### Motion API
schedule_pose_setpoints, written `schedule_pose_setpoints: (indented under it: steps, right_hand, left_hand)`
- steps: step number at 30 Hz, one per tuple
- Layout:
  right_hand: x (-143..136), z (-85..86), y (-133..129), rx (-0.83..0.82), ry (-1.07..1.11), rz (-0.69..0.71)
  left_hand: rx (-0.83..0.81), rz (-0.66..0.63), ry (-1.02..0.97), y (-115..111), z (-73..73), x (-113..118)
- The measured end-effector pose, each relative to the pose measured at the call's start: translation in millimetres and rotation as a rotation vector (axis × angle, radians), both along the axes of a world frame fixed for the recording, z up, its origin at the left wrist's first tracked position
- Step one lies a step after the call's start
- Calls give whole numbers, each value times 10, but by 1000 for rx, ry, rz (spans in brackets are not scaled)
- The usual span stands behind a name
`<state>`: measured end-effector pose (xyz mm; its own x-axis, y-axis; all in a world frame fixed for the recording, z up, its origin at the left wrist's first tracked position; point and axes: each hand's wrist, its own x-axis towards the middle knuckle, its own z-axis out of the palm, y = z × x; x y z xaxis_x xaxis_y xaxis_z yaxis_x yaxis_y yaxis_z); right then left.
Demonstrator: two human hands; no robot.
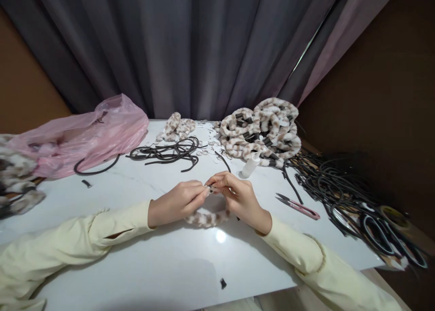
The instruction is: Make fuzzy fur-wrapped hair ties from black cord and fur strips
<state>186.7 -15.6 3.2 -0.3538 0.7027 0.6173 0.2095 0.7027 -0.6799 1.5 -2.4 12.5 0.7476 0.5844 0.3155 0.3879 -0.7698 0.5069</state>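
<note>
A brown-and-white fluffy ring point(204, 219) hangs in a loop below both hands, low over the white table. My left hand point(180, 201) pinches one part of it near the top of the loop, its fingers pressed together. My right hand point(239, 197) closes on the ring's other side, thumb and fingertips meeting those of my left hand. Between the fingertips shows a small dark and pale bit, too small to make out.
Behind stand a pink plastic bag point(115, 125), black cords point(170, 152), a pile of fluffy rings point(261, 129) and a white bottle point(250, 166). Pink-handled snips point(299, 206) and tangled black cords point(319, 179) lie right. A small black piece point(223, 283) is near the front edge.
</note>
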Motion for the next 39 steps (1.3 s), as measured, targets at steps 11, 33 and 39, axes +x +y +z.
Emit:
schedule_pose_setpoints:
  steps: [11,33,39]
  right_hand:
    - [47,101,18,-341,7,59]
    - [129,47,57,-198,-122,105]
    - [158,81,77,-351,-111,246]
  left_hand:
    - [578,-86,175,-11,-32,-50]
    - [-1400,-82,-367,236,-101,179]
    - [-1338,-170,-375,240,-222,131]
